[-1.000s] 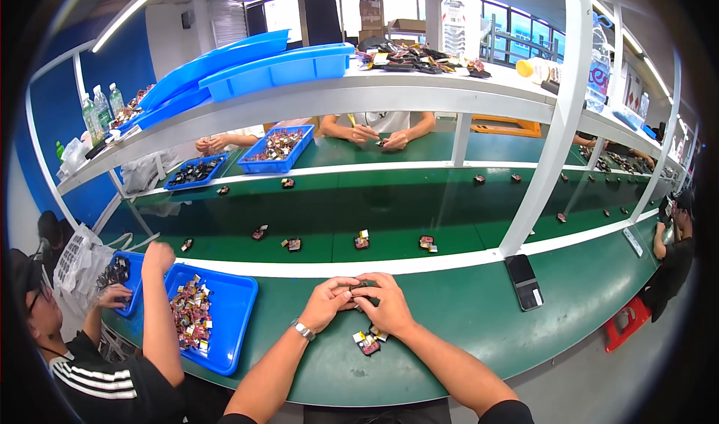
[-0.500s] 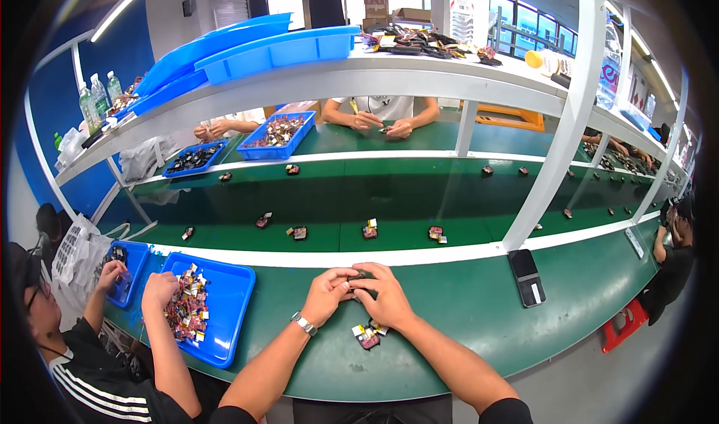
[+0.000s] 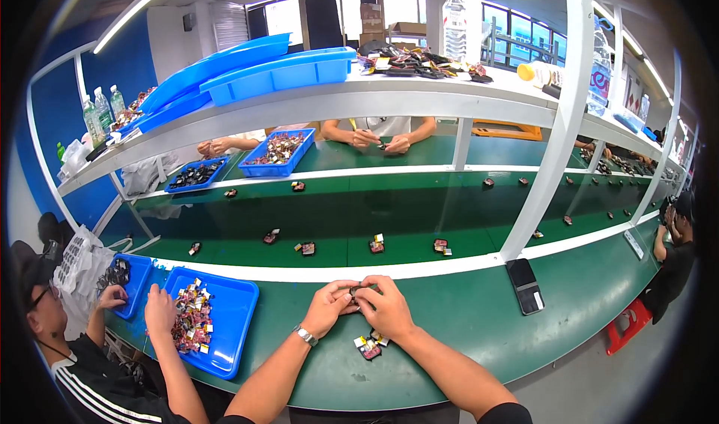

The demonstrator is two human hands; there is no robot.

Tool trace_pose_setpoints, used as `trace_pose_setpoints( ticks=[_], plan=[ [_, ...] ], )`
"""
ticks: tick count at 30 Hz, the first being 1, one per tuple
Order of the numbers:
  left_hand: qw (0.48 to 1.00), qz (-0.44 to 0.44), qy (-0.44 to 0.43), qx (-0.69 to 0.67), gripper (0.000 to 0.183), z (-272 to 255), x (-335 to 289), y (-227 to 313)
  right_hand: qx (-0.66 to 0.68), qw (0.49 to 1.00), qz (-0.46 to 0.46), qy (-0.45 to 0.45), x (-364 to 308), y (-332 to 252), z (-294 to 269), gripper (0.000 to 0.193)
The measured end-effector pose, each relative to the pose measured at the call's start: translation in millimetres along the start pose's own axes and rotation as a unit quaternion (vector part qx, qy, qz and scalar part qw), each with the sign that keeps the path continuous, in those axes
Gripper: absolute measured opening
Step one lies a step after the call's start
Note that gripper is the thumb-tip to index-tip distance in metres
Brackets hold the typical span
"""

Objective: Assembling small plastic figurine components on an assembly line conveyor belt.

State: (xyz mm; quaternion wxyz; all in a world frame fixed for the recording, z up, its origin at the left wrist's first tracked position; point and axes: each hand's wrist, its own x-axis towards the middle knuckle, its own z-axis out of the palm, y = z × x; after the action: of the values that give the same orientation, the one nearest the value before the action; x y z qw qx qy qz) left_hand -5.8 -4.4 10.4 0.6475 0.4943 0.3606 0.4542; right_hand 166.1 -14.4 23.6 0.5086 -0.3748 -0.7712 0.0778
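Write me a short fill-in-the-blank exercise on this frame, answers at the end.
The left hand and right hand hold a small dark part over the ____-coloured tabletop.
The silver watch is on the person's ____ wrist.
The stool is coloured ____.
The nearest tray is coloured ____.

Missing words: green; left; red; blue.

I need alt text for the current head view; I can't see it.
The left hand and right hand hold a small dark part between them above a green bench, components lying close by. A co-worker is at left beside a blue tray of parts; a flat black object lies at right.
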Motion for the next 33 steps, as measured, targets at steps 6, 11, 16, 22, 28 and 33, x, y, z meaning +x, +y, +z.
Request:
trace_pose_setpoints(
  ticks=[6,11,16,22,28,33],
  plan=[
    [1.0,0.003,0.0,-0.016,0.029,-2.3,1.1,-1.8,-0.039,0.999,-0.01,0.018,-0.9,0.5,3.9,0.019],
    [1.0,0.001,0.001,-0.016,0.028,-1.0,0.2,0.3,-0.054,0.998,-0.031,0.012,-4.1,1.6,4.6,0.02],
    [1.0,0.01,-0.008,-0.024,0.026,-2.5,0.6,-4.3,-0.112,0.992,-0.065,0.0,-4.4,1.6,2.9,0.021],
    [1.0,0.008,0.002,-0.008,0.026,-2.5,1.3,-5.7,-0.135,0.987,-0.083,-0.005,-5.0,2.4,3.0,0.02],
    [1.0,0.008,0.0,-0.001,0.026,-1.4,1.7,-5.9,-0.126,0.99,-0.066,0.017,-4.9,3.5,6.3,0.01],
    [1.0,0.009,0.011,0.003,0.025,1.3,1.1,-4.1,-0.121,0.991,-0.052,0.017,-5.0,3.3,8.3,0.009]
  ],
)
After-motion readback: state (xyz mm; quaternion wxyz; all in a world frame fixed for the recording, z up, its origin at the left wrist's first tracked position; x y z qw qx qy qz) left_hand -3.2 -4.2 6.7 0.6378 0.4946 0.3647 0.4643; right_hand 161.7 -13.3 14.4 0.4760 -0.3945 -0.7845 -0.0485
